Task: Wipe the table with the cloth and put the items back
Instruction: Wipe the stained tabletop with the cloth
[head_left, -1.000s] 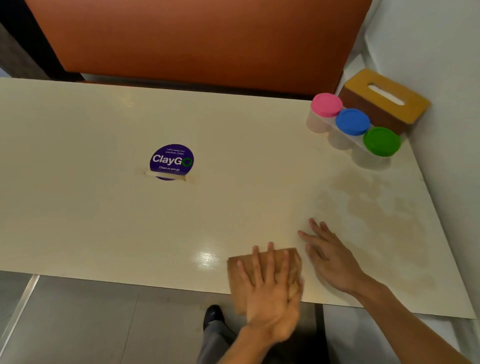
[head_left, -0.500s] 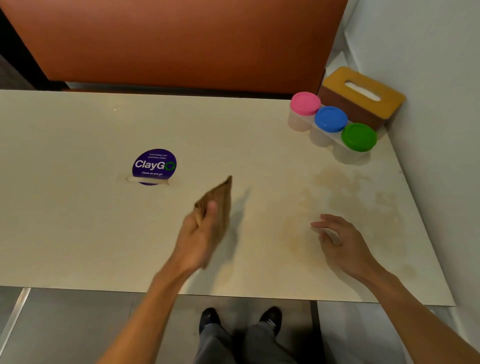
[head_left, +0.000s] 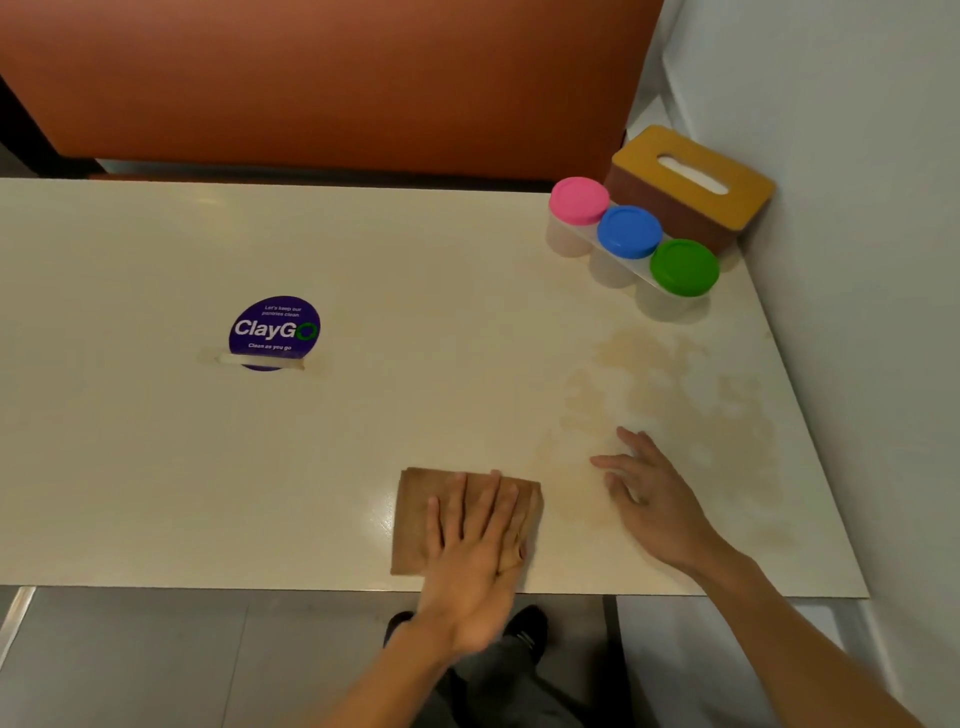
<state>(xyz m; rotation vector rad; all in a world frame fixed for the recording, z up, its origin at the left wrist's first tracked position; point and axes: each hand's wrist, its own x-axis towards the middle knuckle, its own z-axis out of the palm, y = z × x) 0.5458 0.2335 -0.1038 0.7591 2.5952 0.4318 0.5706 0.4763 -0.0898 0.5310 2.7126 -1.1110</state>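
Your left hand (head_left: 478, 551) presses flat, fingers straight, on the folded brown cloth (head_left: 415, 519) at the near edge of the table (head_left: 156, 467). Your right hand (head_left: 654, 504) lies spread and holds nothing just beside it, at the fringe of a brownish stain (head_left: 675, 389). The cloth looks light, soft and limp. It will likely glide under a flat palm and bunch if pinched, so bear down over its middle. In the far right corner three tubs, lidded pink (head_left: 578, 200), blue (head_left: 629, 231) and green (head_left: 684, 266), stand in a row against a tissue box (head_left: 691, 182). Their contents cannot be made out.
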